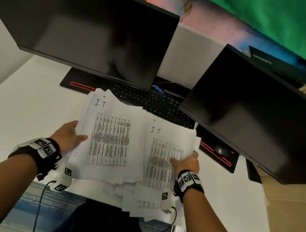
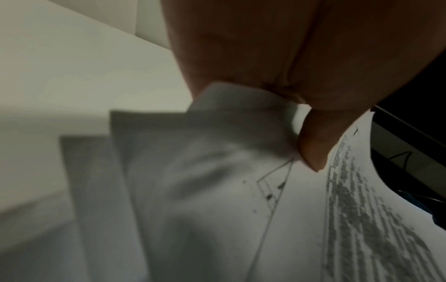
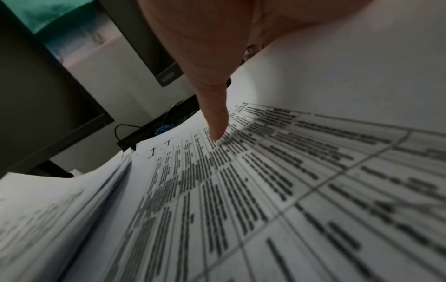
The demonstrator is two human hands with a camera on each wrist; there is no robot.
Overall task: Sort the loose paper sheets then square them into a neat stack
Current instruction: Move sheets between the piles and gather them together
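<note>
Two untidy bunches of white printed sheets are held above the desk, each topped by a table page marked "IT". My left hand (image 1: 69, 137) grips the left bunch (image 1: 109, 139) at its left edge, thumb on top and fingers hidden beneath. My right hand (image 1: 186, 163) holds the right bunch (image 1: 164, 155) at its right edge the same way. The two bunches overlap in the middle. More loose sheets (image 1: 138, 200) lie fanned beneath them at the desk's near edge. The left thumb (image 2: 313, 145) presses on the paper (image 2: 217, 190). The right thumb (image 3: 214, 118) lies on the printed table page (image 3: 265, 190).
Two dark monitors (image 1: 100, 33) (image 1: 253, 117) hang over the white desk (image 1: 25, 110). A black keyboard (image 1: 150, 100) sits just behind the papers, and a mouse (image 1: 220, 149) rests on a red-edged mat at right. Cardboard (image 1: 290, 207) lies further right.
</note>
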